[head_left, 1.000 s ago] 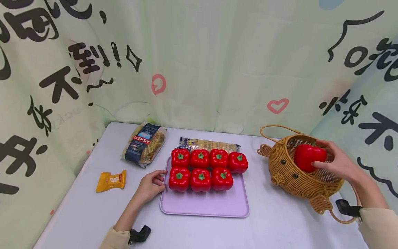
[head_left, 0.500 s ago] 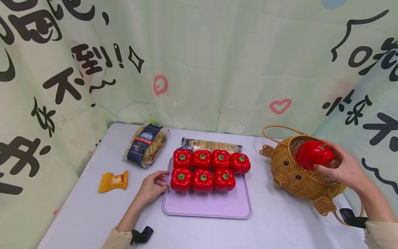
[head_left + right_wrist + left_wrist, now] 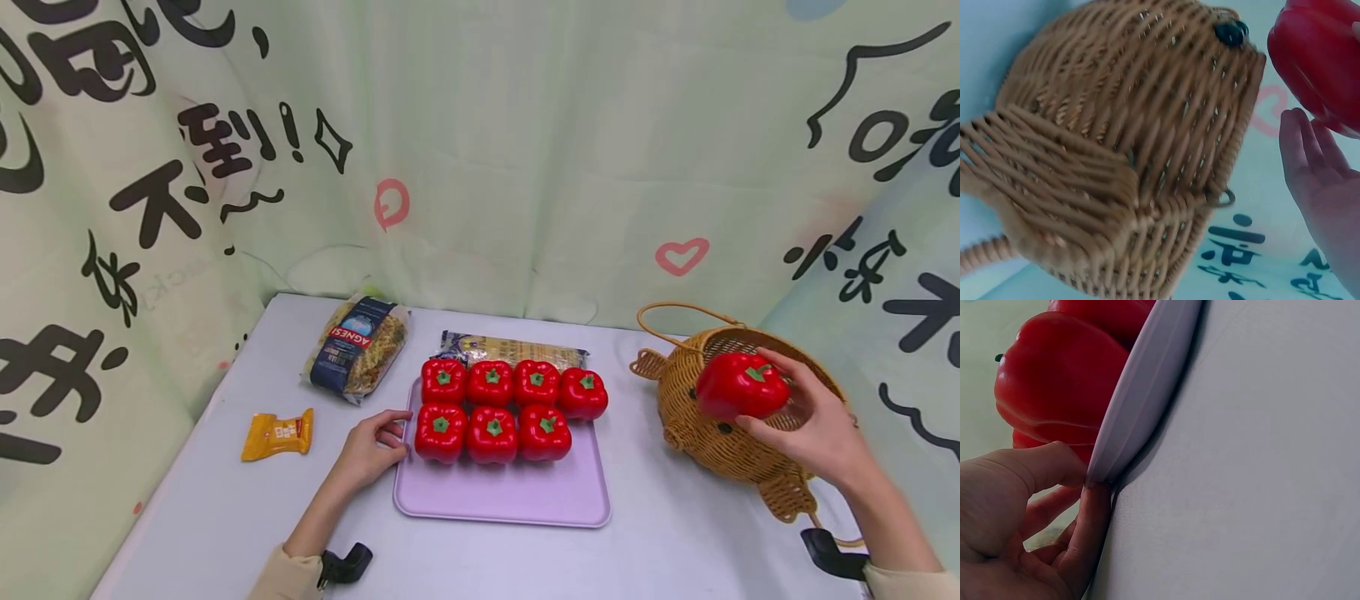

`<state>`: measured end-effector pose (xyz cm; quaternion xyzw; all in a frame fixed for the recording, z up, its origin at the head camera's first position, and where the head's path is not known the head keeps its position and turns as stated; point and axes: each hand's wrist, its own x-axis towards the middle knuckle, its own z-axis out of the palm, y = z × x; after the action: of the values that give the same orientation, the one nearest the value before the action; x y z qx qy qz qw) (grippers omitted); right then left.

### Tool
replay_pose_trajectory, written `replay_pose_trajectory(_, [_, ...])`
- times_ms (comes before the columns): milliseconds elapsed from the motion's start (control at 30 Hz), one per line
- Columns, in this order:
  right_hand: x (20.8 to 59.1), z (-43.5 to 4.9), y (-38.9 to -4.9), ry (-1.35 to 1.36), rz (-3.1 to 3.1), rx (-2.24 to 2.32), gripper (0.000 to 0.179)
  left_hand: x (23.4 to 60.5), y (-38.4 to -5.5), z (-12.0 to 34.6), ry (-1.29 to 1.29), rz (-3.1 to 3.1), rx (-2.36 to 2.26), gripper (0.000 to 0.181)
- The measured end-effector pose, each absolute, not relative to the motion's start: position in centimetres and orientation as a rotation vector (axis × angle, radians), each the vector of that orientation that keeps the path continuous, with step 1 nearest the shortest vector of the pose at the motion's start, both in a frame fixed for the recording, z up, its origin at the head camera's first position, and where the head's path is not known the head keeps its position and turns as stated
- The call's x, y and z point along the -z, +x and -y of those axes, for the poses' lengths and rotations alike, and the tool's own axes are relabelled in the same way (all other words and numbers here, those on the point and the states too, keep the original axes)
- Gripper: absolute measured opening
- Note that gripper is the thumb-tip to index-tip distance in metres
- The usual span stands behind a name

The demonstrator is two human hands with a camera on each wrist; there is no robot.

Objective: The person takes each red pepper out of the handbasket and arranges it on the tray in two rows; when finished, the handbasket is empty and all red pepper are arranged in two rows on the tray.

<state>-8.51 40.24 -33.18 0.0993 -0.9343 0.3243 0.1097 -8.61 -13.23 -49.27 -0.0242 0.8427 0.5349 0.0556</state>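
My right hand (image 3: 810, 429) grips a glossy red bell pepper (image 3: 741, 386) with a green stem, held over the front of the wicker basket (image 3: 731, 454). The right wrist view catches the same bell pepper (image 3: 1322, 62) at its upper right edge, above the rim side of the basket. On the left, my left hand (image 3: 369, 450) pinches the rim of a lilac tray (image 3: 498, 498); in the left wrist view the thumb lies at the rim (image 3: 1119, 419) with fingers below it. Several red bell peppers (image 3: 491, 433) stand in two rows on the tray, stems up.
Behind the tray lies a long pack of noodles (image 3: 517, 350), partly covered by the peppers. An AGNESI pasta bag (image 3: 356, 346) is at back left, with a small yellow packet (image 3: 277, 434) in front. The basket's handle (image 3: 682, 308) arches toward the curtain (image 3: 480, 167).
My right hand has lifted the bell pepper out of the basket's opening and moved it left toward the basket's front. The left hand stays at the tray's rim.
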Motion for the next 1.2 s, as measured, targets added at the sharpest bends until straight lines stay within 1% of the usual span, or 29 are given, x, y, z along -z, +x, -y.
replay_pose_trajectory(167, [34.3, -39.0, -8.1, 0.338, 2.695, -0.976, 0.099, 49.2, -8.6, 13.2, -0.076, -2.558, -1.621, 0.047])
replay_pose_trajectory(400, [35.7, -37.2, -7.8, 0.329, 2.656, -1.024, 0.093, 49.2, -8.6, 13.2, -0.081, -2.551, -1.627, 0.047])
replay_pose_trajectory(633, [37.5, -35.6, -7.5, 0.361, 2.604, -1.096, 0.095, 49.2, -8.6, 13.2, -0.087, -2.553, -1.625, 0.048])
replay_pose_trajectory(967, [39.7, -33.6, -7.2, 0.363, 2.590, -1.142, 0.089, 49.4, -8.6, 13.2, -0.087, -2.558, -1.622, 0.048])
replay_pose_trajectory(1200, [41.4, -32.4, -7.2, 0.371, 2.609, -1.175, 0.089, 49.5, -8.7, 13.2, -0.091, -2.560, -1.624, 0.048])
